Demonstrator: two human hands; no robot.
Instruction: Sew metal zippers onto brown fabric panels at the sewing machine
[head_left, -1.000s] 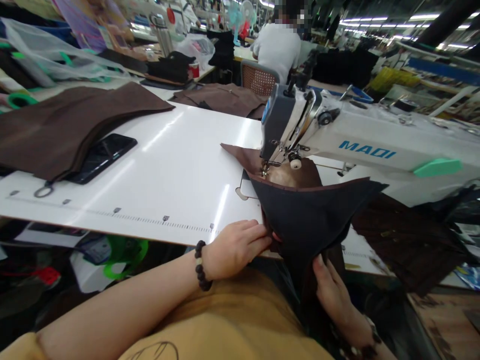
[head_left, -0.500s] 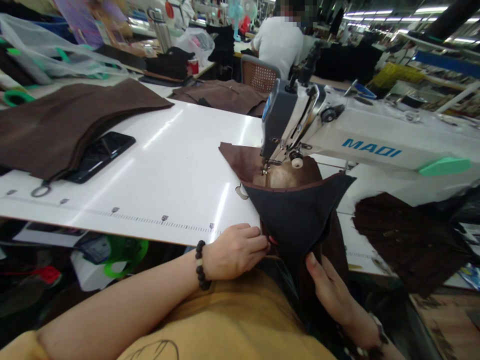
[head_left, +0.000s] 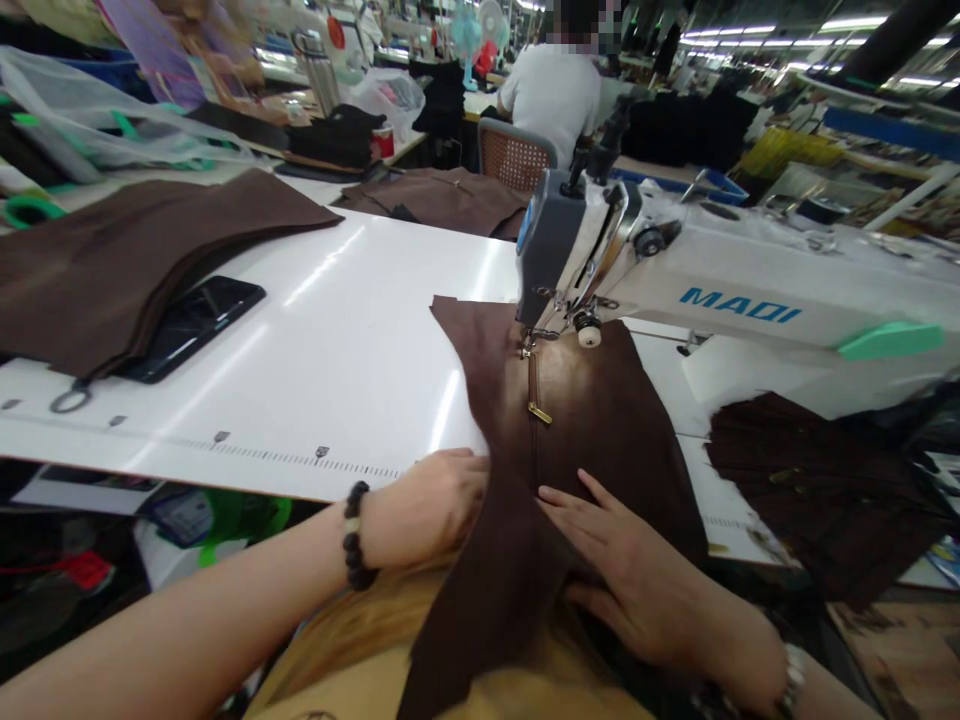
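A brown fabric piece (head_left: 600,420), leather-like, lies under the needle of the sewing machine (head_left: 750,300) and drapes over the table's front edge onto my lap. Down its middle runs a zipper, with a gold zipper pull (head_left: 539,412) just in front of the presser foot (head_left: 527,350). My left hand (head_left: 442,500) is closed at the left edge of this piece, its fingertips hidden behind the cloth. Flat on top, right of the zipper line, rests my right hand (head_left: 615,560) with fingers spread; its thumb is near a fold.
Stacked brown panels (head_left: 150,260) cover part of a black phone (head_left: 199,325) on the left of the white table (head_left: 360,340). More brown pieces (head_left: 810,480) hang over the right edge. Beyond the machine a person in a white shirt (head_left: 551,95) sits on a chair (head_left: 517,158).
The front flap, folded up with its dark underside showing, now lies down toward me, exposing the zipper pull. My right hand moved from gripping the edge to flat on top; my left shifted left.
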